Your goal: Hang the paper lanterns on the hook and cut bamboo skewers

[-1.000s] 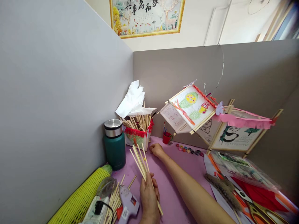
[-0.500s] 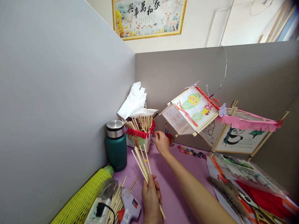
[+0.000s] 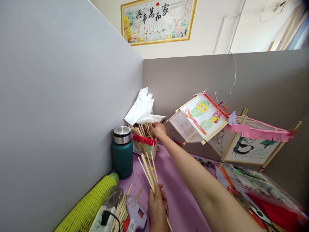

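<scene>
My left hand [image 3: 158, 204] is wrapped round several thin wooden sticks [image 3: 150, 170], which fan out upward above the purple tabletop. With the arm stretched forward, my right hand [image 3: 159, 130] is at the top of a decorated box [image 3: 143, 145] with red fringe, packed with more wooden sticks [image 3: 140, 130]. Its fingers are closed among those stick ends at the box's right side; the fingertips are partly hidden. White paper [image 3: 141, 106] rises behind the box.
A green thermos [image 3: 122, 154] stands left of the box. Nearer are a yellow-green netted roll [image 3: 89, 201], a power strip [image 3: 101, 219], loose sticks [image 3: 120, 209] and a glue gun [image 3: 135, 214]. Paper lanterns [image 3: 205, 116] and a plastic bag of pens [image 3: 256, 180] are at right.
My right hand has moved left and up from beside the box to the stick ends in it. My left hand still holds its sticks. The view has shifted slightly.
</scene>
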Motion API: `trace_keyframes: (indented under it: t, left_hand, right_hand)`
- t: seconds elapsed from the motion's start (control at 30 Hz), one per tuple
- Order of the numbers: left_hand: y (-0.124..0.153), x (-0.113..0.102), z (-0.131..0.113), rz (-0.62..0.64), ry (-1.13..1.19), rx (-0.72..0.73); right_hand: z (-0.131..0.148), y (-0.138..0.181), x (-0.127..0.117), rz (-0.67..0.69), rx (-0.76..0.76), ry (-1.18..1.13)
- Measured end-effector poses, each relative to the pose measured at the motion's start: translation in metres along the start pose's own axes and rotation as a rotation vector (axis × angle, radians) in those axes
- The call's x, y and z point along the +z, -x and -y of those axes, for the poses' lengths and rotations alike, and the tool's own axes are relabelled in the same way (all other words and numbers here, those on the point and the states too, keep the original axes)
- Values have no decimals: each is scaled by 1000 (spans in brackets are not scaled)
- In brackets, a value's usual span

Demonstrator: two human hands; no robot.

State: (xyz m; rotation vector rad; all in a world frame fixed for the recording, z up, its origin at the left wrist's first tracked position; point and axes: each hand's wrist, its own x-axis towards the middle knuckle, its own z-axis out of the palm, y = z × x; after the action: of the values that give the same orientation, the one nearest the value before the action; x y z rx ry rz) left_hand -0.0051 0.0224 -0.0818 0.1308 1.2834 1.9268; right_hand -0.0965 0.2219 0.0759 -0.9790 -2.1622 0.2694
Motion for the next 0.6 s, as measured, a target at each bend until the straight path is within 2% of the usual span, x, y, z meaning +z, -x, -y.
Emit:
trace_keyframes:
  t: [0.2, 0.37, 0.47, 0.53, 0.6]
  left_hand:
    - [-2, -1, 3, 2, 1, -3]
    - [-3, -2, 6, -4, 0, 10]
    - [-2, -2, 5, 34, -5, 5]
    - [-1, -2, 2, 81, -11, 21]
    - [0, -1, -1, 118, -7, 47]
  right_hand:
    - [9, 14, -9, -116, -129, -46]
    - [26, 34, -34, -234, -293, -126]
    - [41, 53, -64, -305, -378, -188]
    - [51, 73, -93, -351, -427, -254]
    - [56, 97, -127, -452, -441, -451]
